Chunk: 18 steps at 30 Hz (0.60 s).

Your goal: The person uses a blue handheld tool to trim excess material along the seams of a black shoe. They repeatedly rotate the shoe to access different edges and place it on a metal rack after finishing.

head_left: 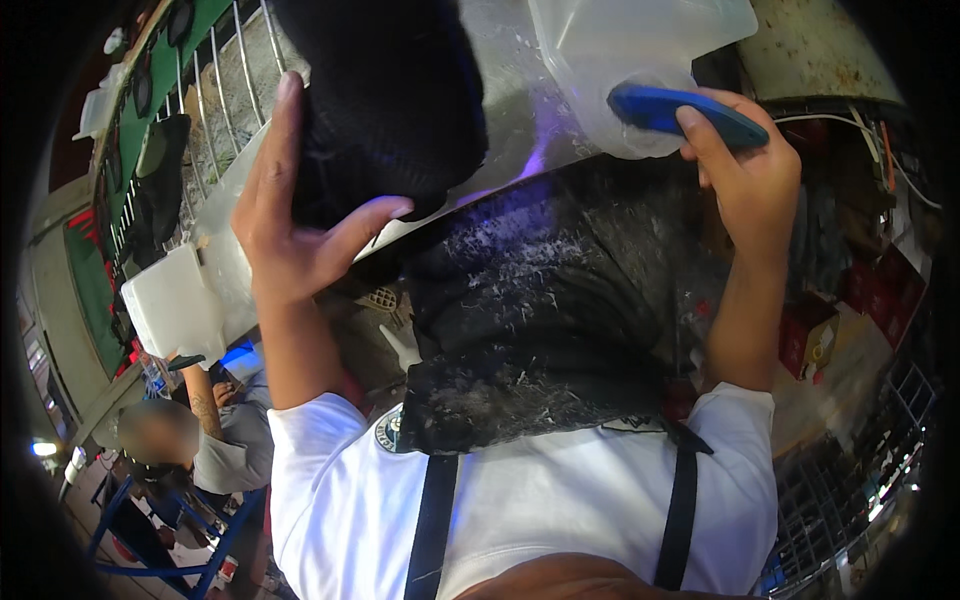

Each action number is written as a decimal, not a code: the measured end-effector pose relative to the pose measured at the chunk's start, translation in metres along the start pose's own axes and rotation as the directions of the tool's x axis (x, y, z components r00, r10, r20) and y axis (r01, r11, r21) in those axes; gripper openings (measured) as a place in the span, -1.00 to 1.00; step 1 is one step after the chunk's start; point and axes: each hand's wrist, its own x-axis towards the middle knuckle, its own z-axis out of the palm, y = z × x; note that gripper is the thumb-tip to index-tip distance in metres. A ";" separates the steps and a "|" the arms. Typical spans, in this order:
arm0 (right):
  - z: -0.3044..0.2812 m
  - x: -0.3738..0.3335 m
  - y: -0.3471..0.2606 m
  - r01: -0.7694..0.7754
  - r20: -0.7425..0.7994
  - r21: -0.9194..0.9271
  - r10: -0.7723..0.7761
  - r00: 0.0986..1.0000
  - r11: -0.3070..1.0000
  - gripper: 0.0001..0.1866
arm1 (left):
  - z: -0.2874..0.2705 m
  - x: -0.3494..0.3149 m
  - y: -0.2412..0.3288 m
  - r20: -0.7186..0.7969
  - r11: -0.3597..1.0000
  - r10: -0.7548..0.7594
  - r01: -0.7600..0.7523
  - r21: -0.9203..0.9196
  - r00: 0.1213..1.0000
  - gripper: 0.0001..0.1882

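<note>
My left hand (pixel 285 215) is wrapped round the near left corner of a black knit piece (pixel 400 110), rounded at its end like a shoe upper. Its thumb lies across the near edge and its fingers run along the left side. In my right hand (pixel 750 165) is a blue-handled brush (pixel 690 108), pinched between thumb and fingers. The brush's head end is over the translucent plastic tub (pixel 640 40); its bristles are too unclear to make out. Both the piece and the tub are on a pale, smeared worktop (pixel 510 60).
Left of the worktop is a wire rack (pixel 215 100) with dark sole-shaped pieces. A white plastic container (pixel 175 300) sits at the worktop's left end. A black dusty apron (pixel 530 300) covers my lap. A co-worker (pixel 235 450) sits at lower left; red boxes (pixel 810 335) stand at right.
</note>
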 end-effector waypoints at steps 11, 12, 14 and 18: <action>-0.034 0.019 0.031 -0.331 0.343 0.373 0.202 0.917 0.867 -0.72 | -0.011 -0.008 -0.018 0.082 0.986 -0.113 0.122 -0.114 0.990 0.09; -0.031 0.017 0.032 -0.359 0.260 0.480 0.262 0.930 0.800 -0.69 | -0.013 -0.005 -0.015 0.119 0.947 -0.210 0.232 -0.223 0.971 0.07; -0.031 0.004 0.037 -0.257 0.147 0.427 0.214 0.966 0.867 -0.70 | -0.016 0.002 -0.014 0.141 0.911 -0.209 0.245 -0.332 0.968 0.05; -0.022 -0.020 0.042 -0.224 0.241 0.626 0.089 0.967 0.747 -0.72 | -0.022 0.018 -0.004 0.266 0.701 -0.298 0.399 -0.591 0.917 0.00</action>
